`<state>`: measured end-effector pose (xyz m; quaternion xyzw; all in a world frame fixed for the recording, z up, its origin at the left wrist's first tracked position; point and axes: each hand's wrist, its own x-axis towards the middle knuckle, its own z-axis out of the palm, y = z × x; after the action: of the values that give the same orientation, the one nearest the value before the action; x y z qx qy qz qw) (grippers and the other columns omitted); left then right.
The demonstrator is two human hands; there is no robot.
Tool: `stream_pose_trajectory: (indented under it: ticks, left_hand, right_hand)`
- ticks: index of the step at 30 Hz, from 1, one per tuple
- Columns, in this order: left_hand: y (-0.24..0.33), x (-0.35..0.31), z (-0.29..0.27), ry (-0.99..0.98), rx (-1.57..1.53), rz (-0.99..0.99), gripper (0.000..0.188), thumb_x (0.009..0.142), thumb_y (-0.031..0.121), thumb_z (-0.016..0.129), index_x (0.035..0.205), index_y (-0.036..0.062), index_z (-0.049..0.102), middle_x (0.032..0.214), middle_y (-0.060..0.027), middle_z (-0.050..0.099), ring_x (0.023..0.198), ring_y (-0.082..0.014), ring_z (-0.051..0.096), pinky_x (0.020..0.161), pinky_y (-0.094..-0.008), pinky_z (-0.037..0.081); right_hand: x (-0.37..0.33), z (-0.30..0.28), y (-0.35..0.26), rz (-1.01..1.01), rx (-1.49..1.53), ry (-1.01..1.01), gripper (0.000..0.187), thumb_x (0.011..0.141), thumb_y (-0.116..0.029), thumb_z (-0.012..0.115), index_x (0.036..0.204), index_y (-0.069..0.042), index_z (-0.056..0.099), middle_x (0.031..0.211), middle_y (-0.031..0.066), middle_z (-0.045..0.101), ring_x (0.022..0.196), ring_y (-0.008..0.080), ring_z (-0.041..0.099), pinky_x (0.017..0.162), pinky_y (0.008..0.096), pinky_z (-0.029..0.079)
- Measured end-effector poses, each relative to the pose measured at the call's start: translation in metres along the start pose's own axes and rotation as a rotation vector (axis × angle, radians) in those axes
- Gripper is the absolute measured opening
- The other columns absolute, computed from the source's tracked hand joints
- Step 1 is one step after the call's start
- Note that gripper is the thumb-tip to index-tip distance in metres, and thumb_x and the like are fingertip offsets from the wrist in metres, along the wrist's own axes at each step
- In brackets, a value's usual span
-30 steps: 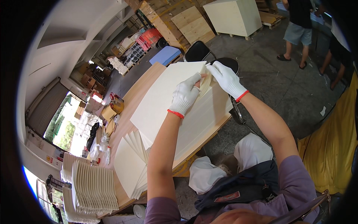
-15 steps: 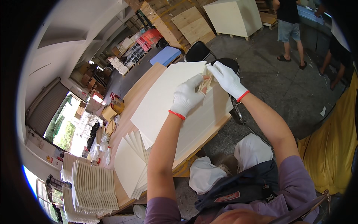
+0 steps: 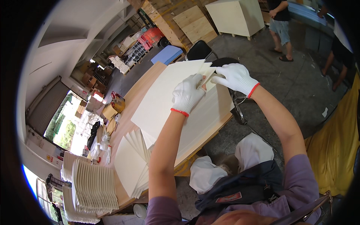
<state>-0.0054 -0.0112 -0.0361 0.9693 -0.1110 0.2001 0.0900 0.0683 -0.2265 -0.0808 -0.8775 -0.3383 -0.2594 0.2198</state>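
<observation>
Head view: top stack of cream sheets (image 3: 165, 93) lay on the wooden table (image 3: 143, 83), ahead of the person and mostly left of both hands. Its long axis ran diagonally, near-left to far-right. A pale lower layer (image 3: 212, 108) showed to the right, under its edge.

Left hand (image 3: 188, 93), white glove, was nearer the body of the stack: over its right edge near the far end, fingers curled, clamped on the sheet edges as far as I could see. Right hand (image 3: 237, 78) was outboard, at the far-right corner; thumb stood off the fingers, visible gap between. Fingertips met the sheet tips or came just beside them, couldn't tell which. Hands close, not touching each other.

Key relation: corner leaves sat between the two hands, slightly splayed, pointing at the right hand.

Fanned sheets (image 3: 127, 168) lay near-left; ridged pile (image 3: 95, 183) beyond them, further left. Black chair (image 3: 200, 50) stood past the far end.
</observation>
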Motion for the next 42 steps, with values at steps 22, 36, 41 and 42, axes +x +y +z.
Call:
stream_pose_trajectory:
  ticks: [22,36,41,42]
  left_hand:
    - [-0.008,0.0,0.002,-0.107,-0.423,-0.125,0.041,0.094,0.032,0.074,0.131,0.0148,0.071,0.121,-0.0149,0.076,0.109,-0.0298,0.074,0.096,-0.0374,0.055]
    - [0.004,-0.004,-0.005,-0.119,-0.362,-0.122,0.036,0.095,0.023,0.074,0.13,0.0149,0.072,0.074,-0.0013,0.052,0.074,-0.0121,0.055,0.071,-0.0319,0.048]
    - [0.003,-0.004,-0.003,-0.099,-0.37,-0.109,0.036,0.094,0.022,0.073,0.13,0.0159,0.072,0.075,-0.0023,0.053,0.074,-0.0129,0.055,0.072,-0.0326,0.048]
    - [0.003,-0.005,-0.004,-0.094,-0.375,-0.112,0.036,0.095,0.022,0.072,0.13,0.0164,0.072,0.075,-0.0027,0.054,0.074,-0.0133,0.056,0.072,-0.0327,0.048]
  right_hand:
    - [0.012,0.041,-0.013,0.369,0.696,0.157,0.058,0.106,-0.058,0.04,0.103,-0.005,0.062,0.092,0.0222,0.067,0.093,0.044,0.065,0.08,0.0513,0.047]
    - [0.011,0.041,-0.015,0.352,0.649,0.173,0.054,0.107,-0.055,0.043,0.104,-0.005,0.062,0.094,0.0222,0.068,0.095,0.045,0.065,0.079,0.0509,0.048]
    - [0.01,0.043,-0.014,0.341,0.662,0.196,0.048,0.109,-0.047,0.047,0.102,-0.001,0.058,0.081,0.0136,0.057,0.076,0.0246,0.058,0.074,0.0396,0.047]
    - [0.011,0.042,-0.015,0.358,0.668,0.177,0.05,0.109,-0.05,0.045,0.103,-0.003,0.059,0.085,0.0163,0.061,0.082,0.0311,0.061,0.076,0.0429,0.048]
